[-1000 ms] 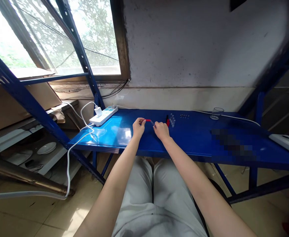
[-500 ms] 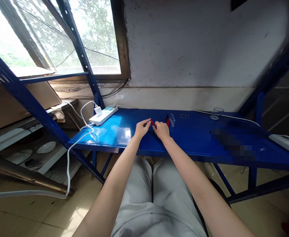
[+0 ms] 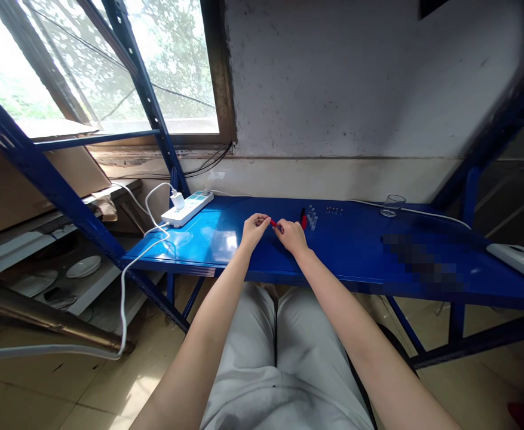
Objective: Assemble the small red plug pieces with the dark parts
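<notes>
Head view: both bare hands meet over the glossy blue metal surface (image 3: 355, 251), a flat painted sheet that mirrors the window light at its left end. The left hand (image 3: 253, 230) and the right hand (image 3: 292, 236) sit fingertip to fingertip, pinching between them a small red piece (image 3: 273, 223), short and slim like a cap or sleeve; its exact form is too small to tell. Each hand's grip is narrow, thumb and forefinger closed on an end of that red piece, which hangs just above the surface near its middle.

At 2 o'clock from the right hand, just beside it, lies a loose cluster of small clear parts (image 3: 312, 219) with a red and a dark bit among them. Further on at 2 o'clock is a short row of tiny dark beads (image 3: 334, 210). Well apart at 3 o'clock stands a low clear glass cup (image 3: 393, 205), round and thin-walled, with a white cable (image 3: 436, 214) running past it. At 10 o'clock from the left hand lies a white plastic power strip (image 3: 187, 209), long and boxy, with a white plug seated in it.
</notes>
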